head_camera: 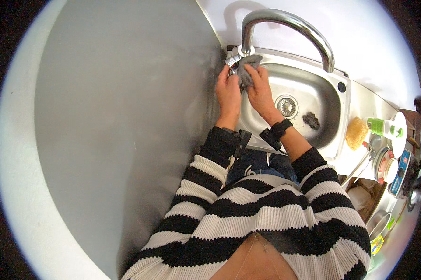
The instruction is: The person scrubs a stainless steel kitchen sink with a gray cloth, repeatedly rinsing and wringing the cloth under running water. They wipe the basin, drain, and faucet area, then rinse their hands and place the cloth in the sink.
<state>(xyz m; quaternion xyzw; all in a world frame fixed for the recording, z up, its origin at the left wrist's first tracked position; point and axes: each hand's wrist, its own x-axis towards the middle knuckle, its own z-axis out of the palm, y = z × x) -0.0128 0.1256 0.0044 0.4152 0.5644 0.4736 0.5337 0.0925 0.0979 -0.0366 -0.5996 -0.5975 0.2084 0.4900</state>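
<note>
My right hand (262,89) presses a grey cloth (249,68) at the back left corner of a stainless steel sink (266,59), just below the base of a chrome gooseneck faucet (284,14). My left hand (228,92) is beside it, with its fingers at the faucet's metal handle (232,70); whether they grip it is hard to see. The drain strainer (286,106) lies in the basin, and a dark scouring pad (311,120) rests to its right.
A grey panel (126,105) stands close along my left side. Right of the sink are a yellow sponge (356,133), a white and green bottle (380,126), a white plate (400,134), stacked bowls (383,164) and a metal ladle (374,143). Farther down lies a metal pan (378,224).
</note>
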